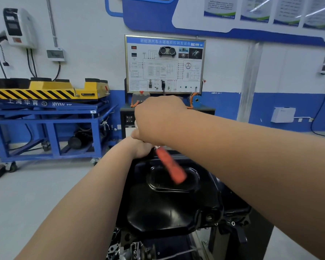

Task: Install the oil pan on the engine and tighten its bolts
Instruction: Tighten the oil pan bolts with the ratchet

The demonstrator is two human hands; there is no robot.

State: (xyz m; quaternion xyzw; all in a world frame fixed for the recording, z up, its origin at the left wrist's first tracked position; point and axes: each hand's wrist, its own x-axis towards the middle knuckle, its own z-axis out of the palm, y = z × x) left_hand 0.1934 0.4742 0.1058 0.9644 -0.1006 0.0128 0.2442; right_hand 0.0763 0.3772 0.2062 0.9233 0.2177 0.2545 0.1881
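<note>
Bunched at head of orange-handled wrench: left hand, right hand; fingers hidden, grip cannot be told. Just below fingers, seated on engine: oil pan. Probably stiff, heavy, slick; best held by rim.

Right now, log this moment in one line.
oil pan: on engine | left hand, right hand: together at pan's far edge | orange-handled tool: head end at hands, handle blurred | grips: cannot tell

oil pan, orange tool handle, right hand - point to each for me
oil pan (163, 209): head view, glossy black near face
orange tool handle (172, 167): head view, middle of the blurred grip
right hand (158, 119): head view, back of the hand
</note>
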